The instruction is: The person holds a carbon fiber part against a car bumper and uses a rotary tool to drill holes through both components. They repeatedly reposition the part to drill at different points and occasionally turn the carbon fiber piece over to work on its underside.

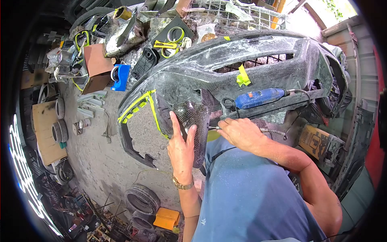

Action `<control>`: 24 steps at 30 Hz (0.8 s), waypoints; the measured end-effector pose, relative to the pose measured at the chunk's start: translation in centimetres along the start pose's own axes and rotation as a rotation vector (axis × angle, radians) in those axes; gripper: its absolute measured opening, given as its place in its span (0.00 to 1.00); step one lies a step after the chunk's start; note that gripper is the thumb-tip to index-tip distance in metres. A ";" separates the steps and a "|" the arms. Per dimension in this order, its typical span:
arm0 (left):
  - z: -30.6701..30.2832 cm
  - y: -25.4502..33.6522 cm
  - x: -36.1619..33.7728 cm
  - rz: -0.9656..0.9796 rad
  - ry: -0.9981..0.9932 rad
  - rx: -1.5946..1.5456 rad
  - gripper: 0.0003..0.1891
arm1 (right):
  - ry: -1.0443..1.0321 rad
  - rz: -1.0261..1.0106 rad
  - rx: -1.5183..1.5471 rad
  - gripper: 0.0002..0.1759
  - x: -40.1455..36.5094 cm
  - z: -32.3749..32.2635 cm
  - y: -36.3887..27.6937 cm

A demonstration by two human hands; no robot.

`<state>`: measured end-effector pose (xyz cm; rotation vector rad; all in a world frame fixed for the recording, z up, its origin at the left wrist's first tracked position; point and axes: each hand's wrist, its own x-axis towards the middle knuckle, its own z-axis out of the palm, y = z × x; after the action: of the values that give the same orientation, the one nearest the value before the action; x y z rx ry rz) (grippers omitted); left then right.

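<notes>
My left hand (180,151), with a watch on the wrist, holds a glossy, curved carbon-fibre part (201,115). Its index finger and thumb are stretched over the surface, and the other fingers are hidden. Close by on the right, my right hand (242,134) is closed around the slim handpiece (215,128) of a rotary tool, its tip at the part's edge. A flexible shaft (274,131) runs out behind that hand. The blue rotary tool body (260,98) lies on a long, dusty dark bumper (177,86) marked with yellow-green tape (152,111).
Tape rolls (175,35), a blue tape dispenser (120,77) and a cardboard box (97,66) crowd the area at upper left. Tyres (142,199) lie on the floor below. A carton (316,141) stands at right by the metal wall.
</notes>
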<state>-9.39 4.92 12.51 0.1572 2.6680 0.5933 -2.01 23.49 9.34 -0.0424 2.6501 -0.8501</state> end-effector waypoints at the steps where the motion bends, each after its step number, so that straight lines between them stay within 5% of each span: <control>1: 0.0 0.0 0.0 0.009 0.009 0.006 0.40 | 0.006 -0.001 0.003 0.15 0.0 0.0 0.1; 24: 0.0 0.7 -0.4 -0.011 -0.013 0.060 0.40 | 0.038 -0.037 -0.051 0.15 0.0 0.3 0.1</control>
<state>-9.00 5.52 12.96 0.1623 2.6731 0.5077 -1.90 23.37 9.03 -0.0886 2.7143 -0.8031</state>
